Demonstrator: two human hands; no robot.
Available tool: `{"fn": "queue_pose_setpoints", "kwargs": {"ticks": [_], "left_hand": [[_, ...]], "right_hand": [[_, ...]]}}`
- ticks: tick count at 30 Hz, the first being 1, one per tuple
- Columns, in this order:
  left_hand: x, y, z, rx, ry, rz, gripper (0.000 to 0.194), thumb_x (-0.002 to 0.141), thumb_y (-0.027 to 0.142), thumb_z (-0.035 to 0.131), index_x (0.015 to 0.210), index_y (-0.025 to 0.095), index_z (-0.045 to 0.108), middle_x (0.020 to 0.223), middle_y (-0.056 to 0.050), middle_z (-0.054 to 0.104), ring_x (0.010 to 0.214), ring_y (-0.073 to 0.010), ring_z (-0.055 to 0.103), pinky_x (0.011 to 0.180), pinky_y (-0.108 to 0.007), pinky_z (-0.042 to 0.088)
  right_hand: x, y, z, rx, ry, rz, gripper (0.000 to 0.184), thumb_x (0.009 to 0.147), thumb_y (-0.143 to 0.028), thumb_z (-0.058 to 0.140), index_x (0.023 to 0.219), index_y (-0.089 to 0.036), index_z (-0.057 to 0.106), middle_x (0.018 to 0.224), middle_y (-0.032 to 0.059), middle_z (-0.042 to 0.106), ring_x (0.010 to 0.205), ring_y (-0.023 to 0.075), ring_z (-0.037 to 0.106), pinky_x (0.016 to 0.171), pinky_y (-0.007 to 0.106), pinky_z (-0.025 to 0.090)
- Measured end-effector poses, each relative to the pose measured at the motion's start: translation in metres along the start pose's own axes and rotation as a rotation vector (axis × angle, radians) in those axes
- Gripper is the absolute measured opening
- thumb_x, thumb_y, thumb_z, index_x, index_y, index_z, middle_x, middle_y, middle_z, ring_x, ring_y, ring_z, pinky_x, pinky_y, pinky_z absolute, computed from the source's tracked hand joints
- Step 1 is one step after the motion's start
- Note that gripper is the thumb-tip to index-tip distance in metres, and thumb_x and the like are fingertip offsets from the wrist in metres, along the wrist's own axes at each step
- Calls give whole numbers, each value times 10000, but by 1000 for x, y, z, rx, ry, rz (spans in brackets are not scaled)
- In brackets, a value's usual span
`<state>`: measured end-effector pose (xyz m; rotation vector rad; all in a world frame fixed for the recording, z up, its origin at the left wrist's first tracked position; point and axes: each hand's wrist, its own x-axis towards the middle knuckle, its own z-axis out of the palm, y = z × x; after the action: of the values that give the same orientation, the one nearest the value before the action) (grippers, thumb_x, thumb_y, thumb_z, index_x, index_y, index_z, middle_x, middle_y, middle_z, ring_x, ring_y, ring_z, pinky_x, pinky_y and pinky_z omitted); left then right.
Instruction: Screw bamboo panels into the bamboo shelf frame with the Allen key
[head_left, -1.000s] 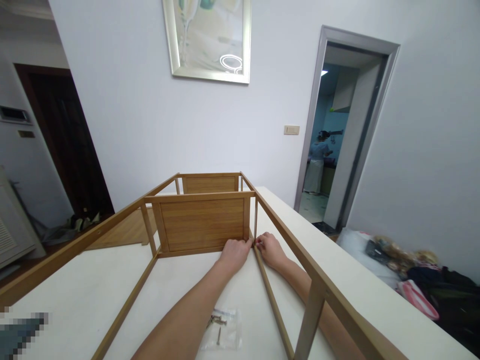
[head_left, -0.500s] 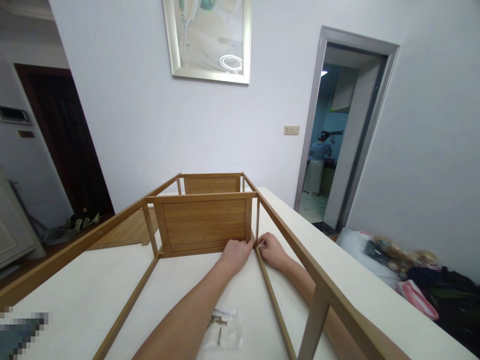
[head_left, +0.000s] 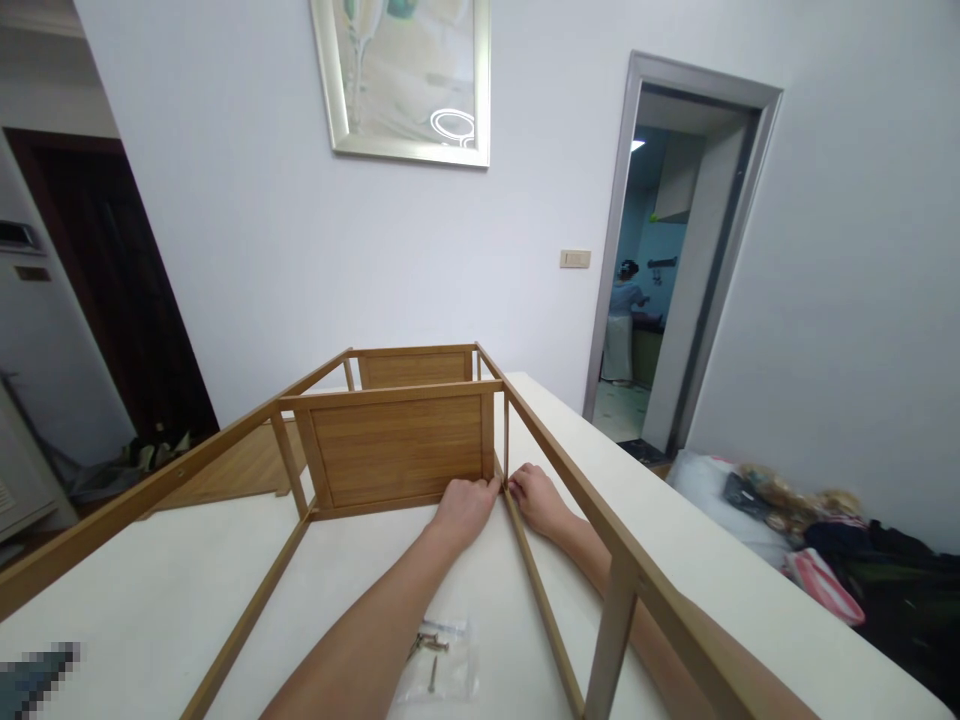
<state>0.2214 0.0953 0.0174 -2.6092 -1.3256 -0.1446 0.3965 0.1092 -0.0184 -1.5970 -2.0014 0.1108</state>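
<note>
A bamboo-coloured wooden frame (head_left: 570, 478) lies on its side on a white table (head_left: 150, 590). A wooden panel (head_left: 394, 450) stands upright across it. My left hand (head_left: 465, 508) rests with curled fingers against the panel's lower right corner. My right hand (head_left: 534, 497) is on the other side of the lower rail (head_left: 536, 600), fingertips pinched at the same joint. Whatever the fingers pinch is too small to make out. A clear plastic bag of screws (head_left: 436, 660) lies on the table under my left forearm.
A second panel (head_left: 412, 368) closes the frame's far end. A framed picture (head_left: 409, 80) hangs on the wall. Through an open doorway (head_left: 660, 250) a person (head_left: 621, 320) stands in another room. Bags and clothes (head_left: 810, 540) lie on the floor at right.
The view has shifted a little to the right and up. Both hands stay at the same joint of the frame.
</note>
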Motion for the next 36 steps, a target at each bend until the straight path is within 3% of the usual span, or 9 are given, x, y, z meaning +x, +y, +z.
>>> {"fn": "queue_pose_setpoints", "kwargs": {"ticks": [5, 9, 13, 36], "left_hand": [[1, 1, 1, 5, -2, 3, 337, 967, 154, 318, 1240, 167, 515, 964, -135, 711, 859, -236, 700, 749, -342, 524], [1, 1, 0, 7, -12, 4, 303, 961, 147, 335, 1182, 171, 542, 958, -132, 712, 862, -241, 702, 758, -354, 529], [1, 1, 0, 8, -13, 1, 292, 953, 133, 346, 1161, 171, 548, 961, -128, 712, 868, -235, 701, 769, -346, 527], [1, 0, 1, -8, 8, 8, 296, 975, 172, 319, 1164, 176, 548, 945, -133, 714, 842, -258, 707, 741, -369, 527]], "right_hand": [[1, 3, 1, 34, 7, 19, 231, 898, -196, 464, 823, -174, 681, 904, 71, 647, 882, 169, 587, 803, 248, 415], [0, 2, -1, 67, 21, 42, 193, 824, -145, 527, 943, -183, 674, 973, 57, 647, 914, 165, 591, 807, 249, 429], [-1, 2, -1, 83, 21, 43, 139, 790, -184, 585, 889, -193, 683, 962, 48, 645, 932, 173, 591, 826, 260, 429], [-2, -3, 0, -95, -6, -4, 179, 885, -180, 513, 905, -183, 690, 960, 78, 621, 943, 179, 577, 807, 246, 400]]}}
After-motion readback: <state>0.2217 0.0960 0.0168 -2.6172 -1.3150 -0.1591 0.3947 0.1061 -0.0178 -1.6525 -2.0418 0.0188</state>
